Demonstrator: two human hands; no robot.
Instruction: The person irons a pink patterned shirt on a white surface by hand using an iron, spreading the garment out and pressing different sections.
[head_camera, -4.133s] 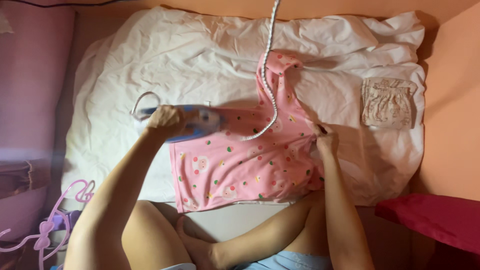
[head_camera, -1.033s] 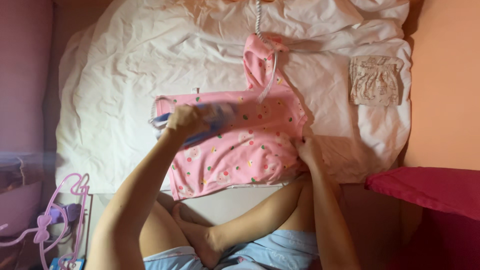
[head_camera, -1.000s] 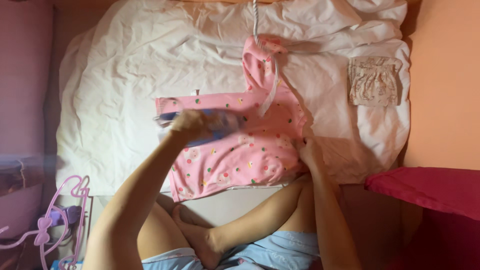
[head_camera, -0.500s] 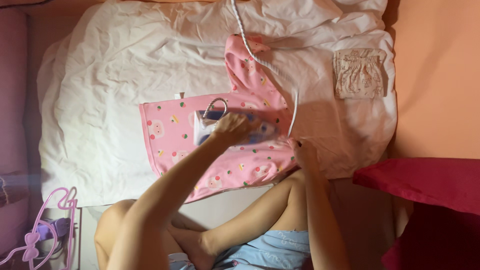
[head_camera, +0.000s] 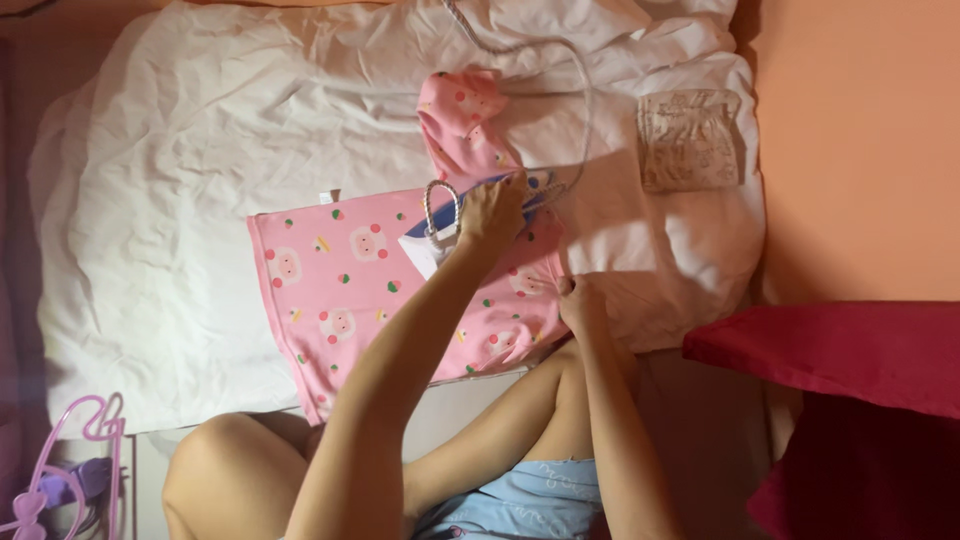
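Both hands work on the pink garment (head_camera: 370, 290), spread flat on the white sheet (head_camera: 170, 200). Left hand (head_camera: 492, 212), arm stretched forward, is clenched around the iron (head_camera: 470, 225) handle near the garment's right edge. Right hand (head_camera: 578, 303) pins the lower right corner, fingers pressed down. Bare sheet lies left and above.

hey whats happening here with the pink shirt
A person sitting on the floor is ironing a pink patterned garment spread flat on a white sheet. Their left hand grips the iron, which sits on the garment's right part, its cord looping away toward the top. Their right hand presses down on the garment's right edge. A small folded beige cloth lies apart on the sheet to the right.
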